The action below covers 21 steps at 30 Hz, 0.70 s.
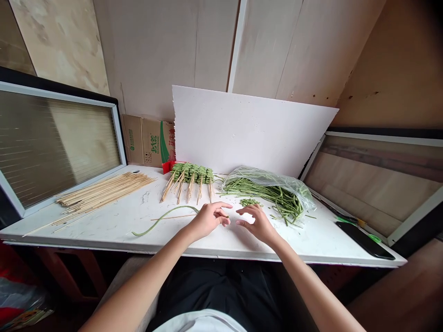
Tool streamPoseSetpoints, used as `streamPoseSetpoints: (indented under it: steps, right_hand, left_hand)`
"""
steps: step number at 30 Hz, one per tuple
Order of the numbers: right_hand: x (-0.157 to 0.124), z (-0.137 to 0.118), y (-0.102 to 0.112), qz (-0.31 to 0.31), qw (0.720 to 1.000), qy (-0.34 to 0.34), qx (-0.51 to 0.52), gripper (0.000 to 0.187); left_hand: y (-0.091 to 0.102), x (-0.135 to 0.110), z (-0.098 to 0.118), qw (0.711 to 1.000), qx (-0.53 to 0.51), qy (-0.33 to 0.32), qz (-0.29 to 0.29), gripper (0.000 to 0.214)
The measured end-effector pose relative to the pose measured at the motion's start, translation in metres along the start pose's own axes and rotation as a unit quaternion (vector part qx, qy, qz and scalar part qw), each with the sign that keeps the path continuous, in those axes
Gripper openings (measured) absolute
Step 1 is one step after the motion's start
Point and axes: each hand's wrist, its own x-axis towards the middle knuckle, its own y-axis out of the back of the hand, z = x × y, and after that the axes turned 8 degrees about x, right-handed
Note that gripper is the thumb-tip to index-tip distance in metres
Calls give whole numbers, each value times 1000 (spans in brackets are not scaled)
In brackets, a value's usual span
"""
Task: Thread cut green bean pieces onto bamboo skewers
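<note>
My left hand [209, 220] is closed around a long green bean [159, 220]. The bean curves out leftward over the table, and a short green tip shows between thumb and fingers. Facing it, a small gap away, my right hand [256, 222] has thumb and fingers apart with nothing visible between them. A single bamboo skewer [173, 217] lies under the bean, partly hidden by my left hand. Behind my hands, skewered green beans [192, 173] are stacked with their sticks pointing toward me. Just beyond my right hand sits a small heap of cut bean ends [249, 202].
Loose skewers [107, 191] lie spread at the left. A clear plastic bag [277, 177] of long beans spills open at the right. A black phone [363, 239] rests near the right edge. Behind stand a white board [252, 131] and a cardboard box [147, 140].
</note>
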Motion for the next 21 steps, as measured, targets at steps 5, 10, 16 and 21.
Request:
streamPoseSetpoints:
  steps: [5, 10, 16, 21]
  right_hand:
    - [3, -53, -6, -38, 995, 53, 69, 24]
    - [2, -64, -8, -32, 992, 107, 53, 13]
    - [2, -57, -3, 18, 989, 146, 15, 18]
    - [4, -55, 2, 78, 987, 139, 1, 15]
  left_hand:
    - [-6, 0, -3, 1000, -17, -1, -13, 54]
    - [-11, 0, -7, 999, -38, 8, -12, 58]
    - [-4, 1, -5, 999, 33, 3, -18, 50]
    - [7, 1, 0, 995, 101, -11, 8, 18]
